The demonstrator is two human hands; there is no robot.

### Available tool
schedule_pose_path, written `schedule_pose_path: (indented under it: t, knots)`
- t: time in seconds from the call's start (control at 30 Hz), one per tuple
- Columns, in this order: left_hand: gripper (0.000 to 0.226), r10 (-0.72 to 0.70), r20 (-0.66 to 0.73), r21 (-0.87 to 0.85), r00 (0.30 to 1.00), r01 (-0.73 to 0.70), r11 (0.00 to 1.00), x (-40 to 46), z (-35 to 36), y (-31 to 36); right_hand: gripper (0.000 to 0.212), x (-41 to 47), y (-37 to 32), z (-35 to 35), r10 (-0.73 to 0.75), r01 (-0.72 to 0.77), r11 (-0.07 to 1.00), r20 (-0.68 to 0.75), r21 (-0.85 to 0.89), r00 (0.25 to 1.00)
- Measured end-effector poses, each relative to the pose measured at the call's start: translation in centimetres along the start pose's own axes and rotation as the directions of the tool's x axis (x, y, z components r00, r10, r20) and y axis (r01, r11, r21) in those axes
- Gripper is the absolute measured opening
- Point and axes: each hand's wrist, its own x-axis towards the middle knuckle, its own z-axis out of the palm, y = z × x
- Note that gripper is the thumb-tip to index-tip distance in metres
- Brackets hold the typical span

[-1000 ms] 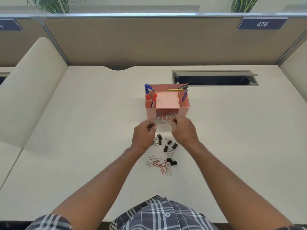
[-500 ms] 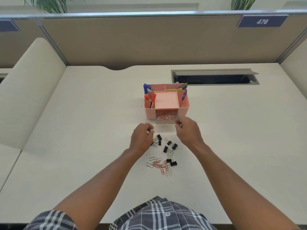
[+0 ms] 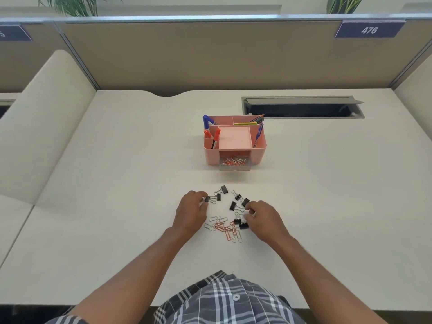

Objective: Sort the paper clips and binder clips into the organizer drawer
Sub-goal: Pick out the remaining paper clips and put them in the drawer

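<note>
A pink desk organizer stands mid-desk with its clear drawer pulled out; several red and silver paper clips lie inside it. Nearer me, several black binder clips are scattered on the desk, with a small heap of red and silver paper clips just below them. My left hand rests left of the pile, fingertips touching a binder clip. My right hand rests on the pile's right side, its fingers curled at the binder clips there; I cannot tell whether it holds one.
Pens, markers and pencils stick up from the organizer's top compartments. A grey cable slot is cut into the desk behind it. A tan partition closes the back, and a cream divider stands at the left.
Both hands have drawn back from the drawer front toward me and come down onto the clip pile. The drawer stays pulled out.
</note>
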Motion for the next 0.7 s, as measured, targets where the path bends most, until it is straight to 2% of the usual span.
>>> schedule_pose_path:
  t: [0.13,0.3,0.4,0.53,0.7]
  knots:
    - [0.026,-0.014,0.006,-0.032,1.0,0.014,0.999,-2.0,0.1,-0.2,0.036,-0.7,0.1,1.1,-0.034,0.043,0.996,0.099,-0.081,0.994]
    - [0.034,0.077,0.08,0.009,0.994,-0.078,0.997,-4.6,0.9,-0.3,0.026,-0.5,0.2,1.5,-0.041,0.044,0.995,0.04,-0.09,0.998]
    - [0.039,0.103,0.115,0.043,0.988,-0.109,0.993,-5.1,1.3,-0.1,0.027,-0.4,0.3,1.3,-0.033,0.036,0.997,0.051,-0.062,0.998]
    - [0.035,0.129,0.105,0.069,0.986,-0.137,0.988,-5.1,1.5,0.1,0.026,-0.8,0.3,1.5,-0.065,0.07,0.993,0.05,-0.097,0.997]
    - [0.025,0.163,0.076,0.087,0.984,-0.169,0.982,-4.9,1.6,0.4,0.021,-1.5,0.3,2.6,-0.136,0.128,0.979,-0.041,-0.156,0.99]
